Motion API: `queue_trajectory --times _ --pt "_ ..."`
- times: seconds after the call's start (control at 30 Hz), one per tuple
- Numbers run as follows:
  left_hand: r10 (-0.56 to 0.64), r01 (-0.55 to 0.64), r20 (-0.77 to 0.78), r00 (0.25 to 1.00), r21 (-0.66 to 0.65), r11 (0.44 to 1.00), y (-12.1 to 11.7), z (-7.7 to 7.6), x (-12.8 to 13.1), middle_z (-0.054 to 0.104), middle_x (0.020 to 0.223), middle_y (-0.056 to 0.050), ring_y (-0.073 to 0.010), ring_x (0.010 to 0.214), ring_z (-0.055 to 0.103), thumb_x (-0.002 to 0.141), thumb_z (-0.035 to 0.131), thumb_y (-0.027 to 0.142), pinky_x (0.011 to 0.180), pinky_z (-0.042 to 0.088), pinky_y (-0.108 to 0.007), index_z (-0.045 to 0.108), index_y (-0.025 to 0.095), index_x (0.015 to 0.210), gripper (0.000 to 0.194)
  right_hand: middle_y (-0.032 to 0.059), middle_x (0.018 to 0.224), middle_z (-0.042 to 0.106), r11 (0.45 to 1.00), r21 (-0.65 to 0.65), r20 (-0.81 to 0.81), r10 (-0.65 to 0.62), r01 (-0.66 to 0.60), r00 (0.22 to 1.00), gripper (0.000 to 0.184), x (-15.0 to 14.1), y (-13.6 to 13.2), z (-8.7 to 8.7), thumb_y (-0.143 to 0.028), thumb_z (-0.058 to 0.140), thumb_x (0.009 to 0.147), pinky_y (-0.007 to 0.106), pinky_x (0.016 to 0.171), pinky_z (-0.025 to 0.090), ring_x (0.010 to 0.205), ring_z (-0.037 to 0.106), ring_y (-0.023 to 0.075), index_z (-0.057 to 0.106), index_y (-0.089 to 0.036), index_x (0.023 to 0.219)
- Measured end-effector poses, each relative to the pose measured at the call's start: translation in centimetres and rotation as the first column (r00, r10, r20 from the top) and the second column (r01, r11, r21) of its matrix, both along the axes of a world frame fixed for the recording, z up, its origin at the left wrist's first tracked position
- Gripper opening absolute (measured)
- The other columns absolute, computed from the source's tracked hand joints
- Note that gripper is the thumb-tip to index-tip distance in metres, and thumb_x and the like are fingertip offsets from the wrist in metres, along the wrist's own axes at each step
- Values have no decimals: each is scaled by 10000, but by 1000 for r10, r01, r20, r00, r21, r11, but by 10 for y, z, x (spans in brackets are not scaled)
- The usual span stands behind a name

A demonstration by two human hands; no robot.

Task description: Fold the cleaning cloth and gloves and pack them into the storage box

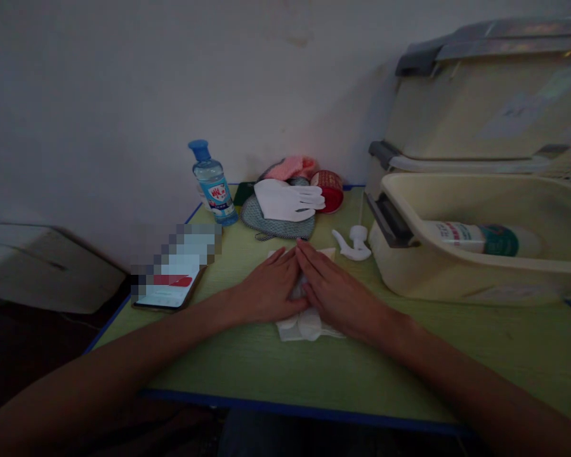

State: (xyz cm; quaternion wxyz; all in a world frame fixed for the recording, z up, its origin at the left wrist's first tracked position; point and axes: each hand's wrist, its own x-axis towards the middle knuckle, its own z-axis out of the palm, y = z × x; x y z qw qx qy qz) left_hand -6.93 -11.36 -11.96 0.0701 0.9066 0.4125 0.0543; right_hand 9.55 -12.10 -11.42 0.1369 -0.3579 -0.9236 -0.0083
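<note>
My left hand (pixel 270 289) lies flat with its fingers stretched out, palm down on a thin white item (pixel 292 329) on the table. From the other side my right hand (pixel 337 289) rests on the same item, its fingers straight too. The fingertips of both hands meet at the far end. Most of the white item is covered by the hands; it looks like folded gloves or cloth, but I cannot tell which. Just beyond my fingers lie a white glove (pixel 285 200) and a grey mesh cloth (pixel 276 225). A white pump head (pixel 356 244) lies near my right hand.
A phone (pixel 171 289) lies lit at the left, beside a blue-capped bottle (pixel 216 190). A red round container (pixel 330 190) and pink cloth (pixel 292 168) sit by the wall. At right, a cream bin (pixel 457 279) holds a white-and-green bottle (pixel 485 238); a lidded box (pixel 471 120) stands behind.
</note>
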Motion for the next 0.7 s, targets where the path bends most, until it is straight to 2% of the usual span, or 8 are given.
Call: queue_trajectory --times 0.13,0.23,0.37,0.5,0.7 --pt "9 -9 -18 1000 -14 1000 0 0 -1 249 1477 -221 -296 1369 265 830 443 457 1124 209 -459 190 26 1405 762 291 1455 203 994 -111 32 14 -10 999 616 6 2 -5 -318 265 937 479 1069 321 1375 181 286 223 107 1380" --pt "-9 8 -37 999 -31 999 3 0 -4 182 1497 -219 -287 1390 208 822 449 503 1140 180 -432 135 13 1421 835 278 1462 197 987 -159 49 -1 9 999 674 10 3 -6 -414 226 946 478 1089 278 1381 166 273 199 84 1398" --pt "-38 37 -25 999 -33 999 6 -1 -9 145 1503 -222 -278 1402 165 820 419 586 1143 175 -423 114 20 1428 885 267 1460 214 988 -152 49 -10 17 999 689 12 1 -5 -460 225 940 527 1091 239 1381 178 276 212 46 1408" --pt "-63 61 -32 997 -55 997 6 1 -17 149 1499 -226 -267 1405 154 833 401 595 1141 183 -417 122 15 1424 874 280 1447 238 987 -158 75 -27 39 997 745 10 -1 -1 -511 270 920 551 1072 262 1369 213 303 236 62 1395" --pt "-153 151 -27 988 -78 986 4 9 -31 96 1516 -200 -239 1416 105 855 343 621 1149 160 -393 82 55 1442 856 249 1454 250 987 -155 102 -19 34 995 745 11 -2 4 -542 317 900 553 1060 285 1365 233 301 278 12 1397"
